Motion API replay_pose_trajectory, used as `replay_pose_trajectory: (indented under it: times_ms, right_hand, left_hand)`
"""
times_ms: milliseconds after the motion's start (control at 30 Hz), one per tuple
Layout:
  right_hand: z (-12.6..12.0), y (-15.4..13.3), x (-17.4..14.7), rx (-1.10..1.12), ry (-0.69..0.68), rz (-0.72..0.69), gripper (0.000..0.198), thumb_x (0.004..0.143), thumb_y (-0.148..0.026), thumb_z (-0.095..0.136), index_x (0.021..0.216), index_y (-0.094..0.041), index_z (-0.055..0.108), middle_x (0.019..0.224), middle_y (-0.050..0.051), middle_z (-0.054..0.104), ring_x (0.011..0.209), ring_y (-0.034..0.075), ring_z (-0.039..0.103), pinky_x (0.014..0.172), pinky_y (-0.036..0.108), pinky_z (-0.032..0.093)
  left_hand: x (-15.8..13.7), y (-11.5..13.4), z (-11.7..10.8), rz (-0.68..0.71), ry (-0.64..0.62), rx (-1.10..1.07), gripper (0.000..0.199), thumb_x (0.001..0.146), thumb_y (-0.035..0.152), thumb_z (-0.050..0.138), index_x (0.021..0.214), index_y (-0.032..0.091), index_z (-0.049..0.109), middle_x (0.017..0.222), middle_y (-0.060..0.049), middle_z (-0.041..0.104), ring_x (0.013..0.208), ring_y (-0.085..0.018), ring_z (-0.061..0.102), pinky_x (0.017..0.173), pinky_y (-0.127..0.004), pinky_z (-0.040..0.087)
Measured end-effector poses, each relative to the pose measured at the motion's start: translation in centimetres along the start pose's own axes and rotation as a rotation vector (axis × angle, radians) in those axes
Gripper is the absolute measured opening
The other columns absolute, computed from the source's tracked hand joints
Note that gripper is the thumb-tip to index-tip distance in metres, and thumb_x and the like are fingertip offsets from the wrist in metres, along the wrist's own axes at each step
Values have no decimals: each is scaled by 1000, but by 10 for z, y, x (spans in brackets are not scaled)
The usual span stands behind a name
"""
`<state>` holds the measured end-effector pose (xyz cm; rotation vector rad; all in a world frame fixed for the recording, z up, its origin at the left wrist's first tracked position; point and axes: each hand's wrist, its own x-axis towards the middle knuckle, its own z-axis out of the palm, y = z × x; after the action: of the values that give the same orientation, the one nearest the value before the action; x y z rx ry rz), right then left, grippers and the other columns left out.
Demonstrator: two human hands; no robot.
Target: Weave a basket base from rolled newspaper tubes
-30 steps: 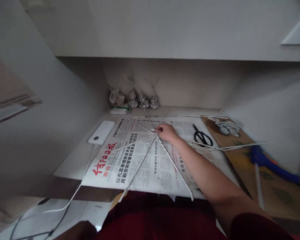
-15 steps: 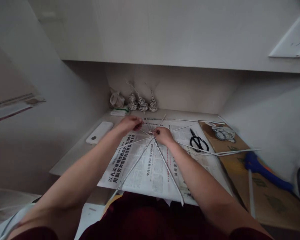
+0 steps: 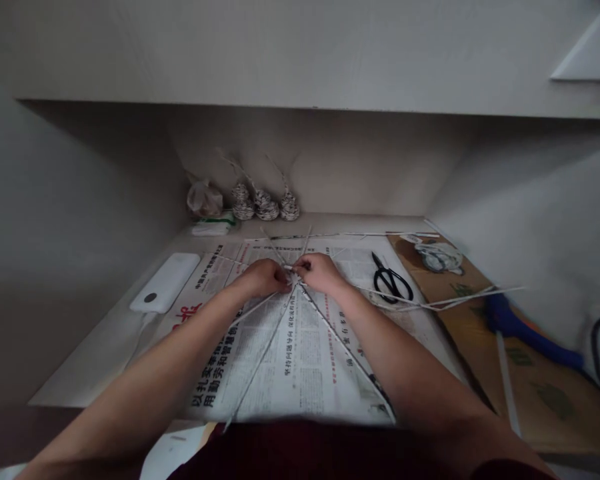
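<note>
Paper strips (image 3: 340,343) white, flecked dark; newspaper (image 3: 310,393) white, black and red print; scissors (image 3: 383,271) black; glue gun (image 3: 535,338) blue; shirt (image 3: 300,457), dimly lit, probably dark red.

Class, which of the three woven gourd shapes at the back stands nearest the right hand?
The rightmost gourd shape; the other two stand farther from the right hand, toward the crumpled bag.

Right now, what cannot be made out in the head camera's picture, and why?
All in the head view:
Crossing of the long, thin, pale paper sticks: partly hidden by the bare left hand and bare right hand.
The left hand's exact grip: blurred, too small.
Fine print on the newspaper with black and red characters: too small.
Flat white plate, upper right, and thin black cable: cut off by the right edge.
</note>
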<state>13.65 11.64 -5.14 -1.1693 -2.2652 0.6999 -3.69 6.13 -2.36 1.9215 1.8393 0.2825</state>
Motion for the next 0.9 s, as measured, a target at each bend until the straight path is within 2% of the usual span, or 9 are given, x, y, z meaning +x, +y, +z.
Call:
replay_pose_trajectory:
  times_ms: [100, 233, 333, 433, 600, 667, 733, 833, 900]
  right_hand:
    - [-9, -3, 0, 63, -1, 29, 13, 81, -27, 64, 86, -21, 74, 85, 2, 75, 80, 14, 66, 72, 22, 45]
    - [-22, -12, -6, 172, -59, 131, 14, 83, -30, 62, 86, -19, 71, 73, -1, 71, 61, 12, 64, 61, 22, 45]
    - [-25, -19, -9, 233, -135, 200, 12, 83, -29, 62, 85, -19, 69, 69, -2, 68, 53, 11, 62, 55, 21, 44]
    - [-23, -20, -10, 221, -152, 229, 11, 83, -27, 61, 83, -18, 69, 69, -2, 67, 54, 11, 61, 55, 20, 44]
    - [-19, -17, -8, 255, -120, 242, 12, 82, -24, 60, 83, -17, 69, 75, 0, 69, 60, 11, 62, 58, 21, 45]
    - [-17, -14, -7, 273, -100, 232, 12, 82, -25, 60, 83, -17, 69, 77, 0, 69, 62, 11, 62, 60, 21, 46]
    - [-15, -12, -6, 293, -92, 219, 11, 82, -24, 60, 82, -17, 68, 76, 0, 68, 60, 11, 61, 59, 21, 46]
    - [-13, -8, -4, 311, -85, 201, 10, 81, -21, 59, 80, -16, 67, 74, 0, 67, 57, 10, 59, 57, 20, 45]
    - [-12, -6, -3, 312, -80, 191, 9, 81, -21, 59, 79, -16, 67, 73, 0, 67, 55, 10, 59, 56, 20, 44]
  left_hand:
    - [-3, -4, 0, 44, 78, -45, 19, 68, 37, 68, 74, 19, 70, 74, -2, 71, 72, -19, 62, 61, -25, 38]
    - [-4, -14, 3, 129, 169, -237, 18, 71, 35, 65, 78, 18, 67, 76, -3, 70, 74, -18, 62, 65, -25, 42]
    - [-2, -24, 7, 144, 96, -471, 22, 72, 38, 64, 79, 18, 66, 73, -2, 68, 67, -16, 60, 61, -24, 44]
    - [0, -35, 6, 49, 35, -602, 26, 76, 40, 60, 80, 16, 68, 67, -1, 66, 58, -14, 56, 54, -24, 42]
    - [2, -45, -3, -82, 60, -584, 34, 80, 45, 57, 72, 14, 68, 63, -3, 65, 54, -15, 56, 51, -25, 43]
    - [3, -46, -6, -98, 56, -642, 32, 82, 42, 54, 74, 14, 67, 66, -4, 66, 53, -14, 56, 51, -25, 44]
    - [5, -50, -10, -86, 117, -636, 31, 82, 40, 53, 76, 14, 68, 67, -5, 67, 53, -13, 55, 51, -24, 44]
    - [6, -61, -18, -74, 262, -517, 32, 78, 43, 56, 75, 14, 70, 65, -4, 67, 55, -14, 56, 54, -24, 43]
    - [5, -70, -25, -49, 255, -391, 28, 69, 43, 66, 72, 16, 71, 66, -3, 69, 62, -16, 60, 60, -25, 45]
